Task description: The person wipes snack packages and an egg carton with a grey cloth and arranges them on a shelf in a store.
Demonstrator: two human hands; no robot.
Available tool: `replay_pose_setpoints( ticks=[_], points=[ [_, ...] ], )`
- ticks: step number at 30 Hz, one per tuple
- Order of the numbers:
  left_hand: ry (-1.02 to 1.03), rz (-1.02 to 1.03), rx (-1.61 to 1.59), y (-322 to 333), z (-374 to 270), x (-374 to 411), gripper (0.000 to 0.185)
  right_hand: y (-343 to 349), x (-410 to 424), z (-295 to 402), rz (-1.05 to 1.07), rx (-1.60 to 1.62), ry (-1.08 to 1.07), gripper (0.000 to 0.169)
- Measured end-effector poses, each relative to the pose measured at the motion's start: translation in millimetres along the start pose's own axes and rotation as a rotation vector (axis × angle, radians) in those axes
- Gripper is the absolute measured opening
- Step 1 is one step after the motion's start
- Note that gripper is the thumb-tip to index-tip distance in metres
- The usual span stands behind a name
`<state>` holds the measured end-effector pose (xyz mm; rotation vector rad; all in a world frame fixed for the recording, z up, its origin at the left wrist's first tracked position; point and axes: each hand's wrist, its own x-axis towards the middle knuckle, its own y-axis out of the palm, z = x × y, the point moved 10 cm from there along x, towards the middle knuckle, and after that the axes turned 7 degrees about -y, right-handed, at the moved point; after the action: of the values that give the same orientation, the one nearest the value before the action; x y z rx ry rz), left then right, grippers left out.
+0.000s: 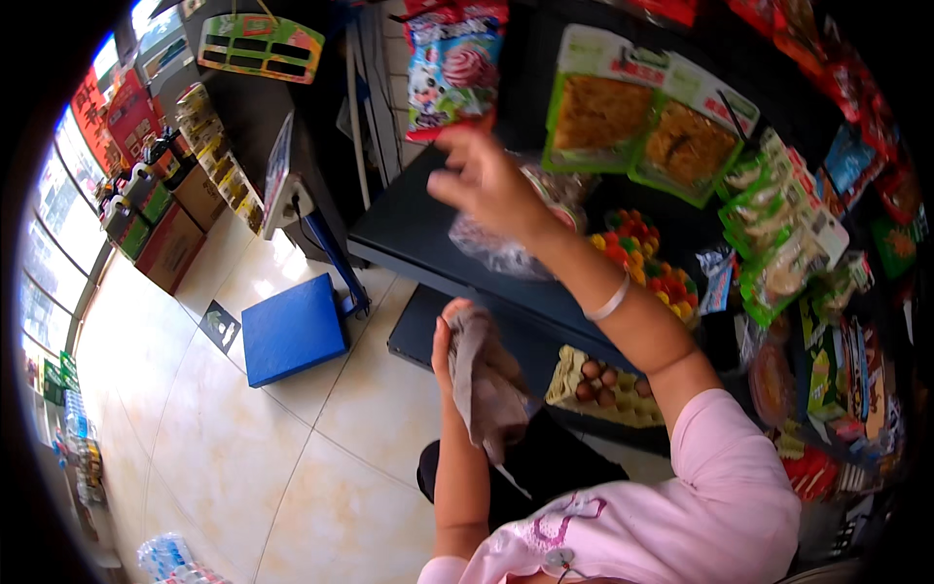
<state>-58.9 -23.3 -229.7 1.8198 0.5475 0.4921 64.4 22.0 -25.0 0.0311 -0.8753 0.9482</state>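
Note:
My left hand (pixel 443 339) grips a crumpled grey-brown cloth (pixel 485 379), which hangs down in front of my body. My right hand (pixel 481 182) is stretched out over a dark shelf (pixel 408 212), slightly blurred, its fingers apart and holding nothing. Just beyond its fingertips hangs a blue and red candy bag (pixel 452 73); I cannot tell whether they touch. Under my right wrist lies a clear plastic package (pixel 485 244), partly hidden by the arm. Beside that forearm are packs of colourful sweets (pixel 671 285).
Flat green-edged food packs (pixel 602 113) hang at the back. An egg tray (pixel 627 398) with several brown eggs sits on the lower shelf (pixel 430 336). A blue platform scale (pixel 295 332) stands on the tiled floor (pixel 219 438), with cartons (pixel 171 248) farther left.

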Motion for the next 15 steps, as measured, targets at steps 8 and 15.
replay_pose_setpoints(
  ticks=[8,15],
  points=[
    [0.291,-0.278,0.204,50,-66,-42,0.041,-1,-238,41,0.244,0.165,0.184,0.080],
    [0.878,-0.261,1.111,170,-87,-112,0.041,47,-255,36,0.291,0.798,0.672,0.036]
  ],
)
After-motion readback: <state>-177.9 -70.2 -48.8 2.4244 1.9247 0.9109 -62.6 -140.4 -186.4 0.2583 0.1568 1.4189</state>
